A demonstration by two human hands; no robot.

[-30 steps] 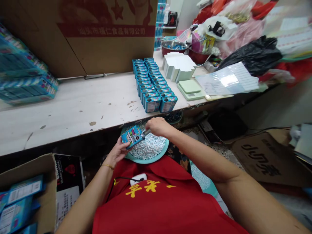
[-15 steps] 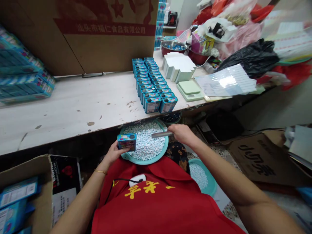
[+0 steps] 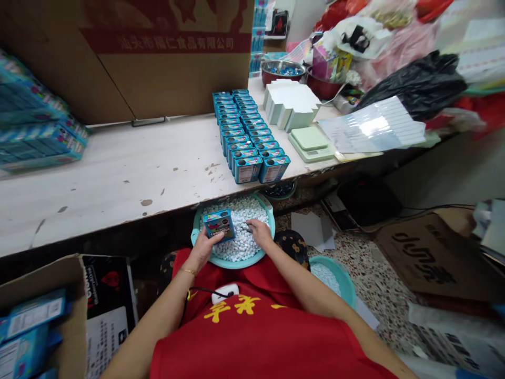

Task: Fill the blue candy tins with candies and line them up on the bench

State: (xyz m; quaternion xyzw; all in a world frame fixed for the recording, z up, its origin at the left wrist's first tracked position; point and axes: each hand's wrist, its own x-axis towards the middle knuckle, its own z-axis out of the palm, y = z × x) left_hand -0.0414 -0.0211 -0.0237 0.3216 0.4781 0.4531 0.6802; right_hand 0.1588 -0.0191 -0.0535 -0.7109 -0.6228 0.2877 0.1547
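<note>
In my lap rests a turquoise basin [image 3: 271,213] filled with small white pellet candies [image 3: 239,251]. My left hand [image 3: 203,249] is closed around a small blue tin [image 3: 219,226] with printed lettering, tilted over the left part of the basin. Low over the candies, my right hand [image 3: 260,234] is closed on a narrow metal scoop [image 3: 249,227]. Most of the scoop is hidden by the fingers and the candies. On the table edge ahead stand two rows of similar blue tins [image 3: 248,167].
A green scale [image 3: 311,143], stacked white cartons [image 3: 292,102] and papers [image 3: 373,129] lie on the white table [image 3: 118,173]. A large cardboard box [image 3: 169,79] stands behind. An open carton [image 3: 74,316] sits lower left, and a second turquoise basin [image 3: 347,287] lower right.
My right hand has moved left and down, bringing the scoop from above the basin's right side into the candies. The tin in my left hand has moved right, farther over the basin.
</note>
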